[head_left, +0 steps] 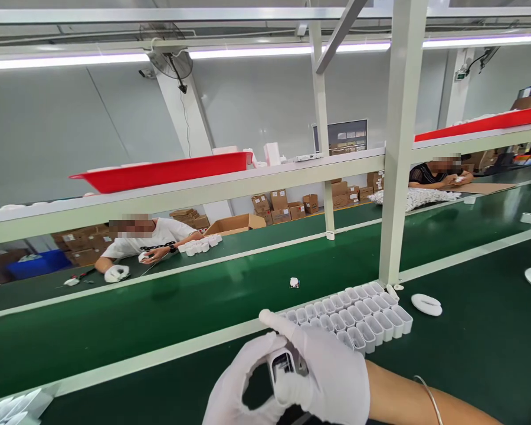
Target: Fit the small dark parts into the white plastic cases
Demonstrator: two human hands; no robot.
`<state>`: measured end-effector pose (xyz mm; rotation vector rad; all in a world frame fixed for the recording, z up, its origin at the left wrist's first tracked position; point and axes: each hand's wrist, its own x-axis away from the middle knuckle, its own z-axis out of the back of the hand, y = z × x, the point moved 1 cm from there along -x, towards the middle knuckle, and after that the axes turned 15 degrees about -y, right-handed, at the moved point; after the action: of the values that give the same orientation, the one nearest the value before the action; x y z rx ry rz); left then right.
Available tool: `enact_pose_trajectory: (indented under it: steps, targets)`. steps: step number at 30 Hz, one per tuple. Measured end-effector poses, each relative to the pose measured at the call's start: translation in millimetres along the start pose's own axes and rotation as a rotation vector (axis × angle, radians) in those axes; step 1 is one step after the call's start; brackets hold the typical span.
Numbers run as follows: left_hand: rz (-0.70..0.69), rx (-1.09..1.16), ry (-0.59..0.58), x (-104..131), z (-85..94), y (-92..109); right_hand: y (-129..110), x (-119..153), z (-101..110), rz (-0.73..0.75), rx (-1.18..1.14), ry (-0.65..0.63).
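Observation:
Near the bottom centre, both my gloved hands close around one small white plastic housing [275, 370], whose opening shows a dark inside. My left hand [234, 378] grips it from the left, with thumb and fingers curved round to meet it. From the right, my right hand [334, 372] presses its fingertips on the housing, covering part of it; one finger stretches up and to the left. Just beyond my right hand stand several rows of open white plastic cups [376, 327] on the green bench. The inside of the held housing is too small to make out.
A green conveyor belt [230, 283] carries a small white part [294, 283]. A post [396, 147] rises behind the cups, beside a white ring-shaped piece [426, 304]. More white parts [17, 407] lie at lower left. Red trays [168, 174] rest overhead. Two co-workers sit opposite.

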<state>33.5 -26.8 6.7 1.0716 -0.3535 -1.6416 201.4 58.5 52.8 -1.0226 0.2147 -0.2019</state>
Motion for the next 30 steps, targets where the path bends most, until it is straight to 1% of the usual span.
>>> enact_pose_trajectory:
  steps: [4, 6, 7, 9, 11, 12, 14, 15, 17, 20, 22, 23, 25, 27, 30]
  targets:
    - [0.124, 0.119, 0.032, -4, -9.5, -12, -12, -3, -5, -0.115, 0.259, 0.062]
    - [0.154, 0.171, 0.029, -10, -13.9, -17, -12, -9, -4, -0.175, 0.349, 0.12]
    - [0.167, 0.168, 0.02, -14, -14.5, -19, -8, -13, 0, -0.212, 0.385, 0.166]
    - [0.219, 0.084, -0.026, -20, -12.9, -23, 7, -20, 19, -0.31, 0.461, 0.292]
    - [0.307, -0.067, -0.129, -23, -10.4, -30, 31, -26, 48, -0.394, 0.57, 0.435]
    - [0.348, -0.137, -0.195, -23, -10.1, -34, 45, -28, 65, -0.502, 0.612, 0.45]
    - [0.398, -0.218, -0.313, -20, -12.7, -42, 73, -30, 96, -0.632, 0.639, 0.446]
    - [0.418, -0.234, -0.357, -19, -15.4, -45, 86, -31, 110, -0.665, 0.666, 0.456]
    - [0.479, -0.23, -0.415, -19, -21.9, -49, 110, -33, 130, -0.779, 0.682, 0.436]
    - [0.649, -0.163, -0.509, -25, -28.5, -52, 138, -42, 147, -0.972, 0.663, 0.34]
    - [0.722, -0.109, -0.562, -29, -29.1, -53, 150, -52, 154, -1.052, 0.664, 0.271]
    - [0.727, -0.092, -0.579, -31, -28.6, -53, 153, -58, 156, -1.065, 0.675, 0.247]
    - [0.698, -0.082, -0.595, -32, -27.7, -54, 155, -70, 159, -1.04, 0.705, 0.217]
    - [0.681, -0.09, -0.611, -31, -27.8, -56, 152, -80, 159, -0.977, 0.719, 0.192]
    - [0.689, -0.13, -0.63, -29, -29.4, -58, 146, -87, 154, -0.867, 0.709, 0.165]
